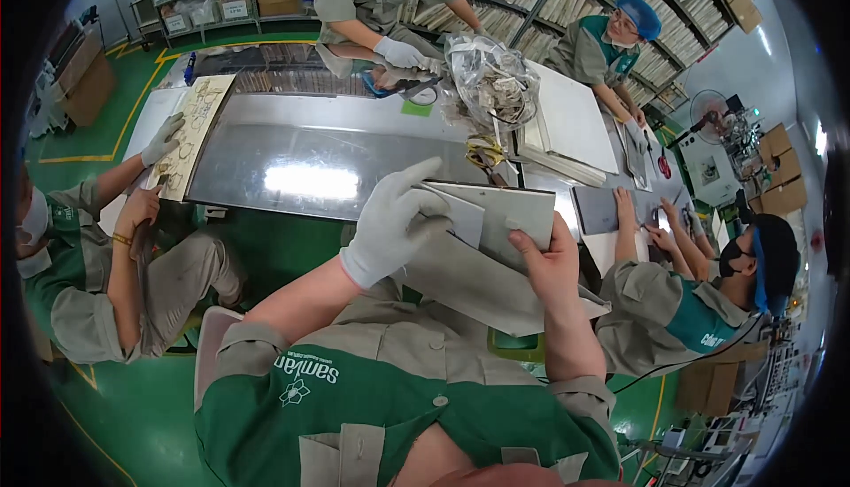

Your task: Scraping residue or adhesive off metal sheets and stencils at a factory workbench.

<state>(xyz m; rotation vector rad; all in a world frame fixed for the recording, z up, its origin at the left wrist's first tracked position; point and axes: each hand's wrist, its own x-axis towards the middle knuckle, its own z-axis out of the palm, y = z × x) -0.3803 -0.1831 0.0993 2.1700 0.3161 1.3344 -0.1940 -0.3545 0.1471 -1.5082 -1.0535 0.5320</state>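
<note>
A flat pale grey board (524, 208) is held up in front of me above my lap. My right hand (558, 266), bare, grips its right end, with the thumb pressed on its face. A smaller whitish flat piece (466, 220) lies against the board's left part. My left hand (390, 226) wears a white glove, and its bent fingers close on the left edge of that piece; the fingertips are partly hidden. Below the board a grey-beige panel or cloth (482, 288) spreads over my lap.
Ahead stands a shiny metal-topped table (274, 150). Yellow-handled scissors (485, 152) lie near its edge, beside a clear plastic bag (496, 80) of scraps. Stacked white boards (575, 124) sit to the right. Co-workers work on the left, across the table and on the right, with a patterned board (197, 133) at left.
</note>
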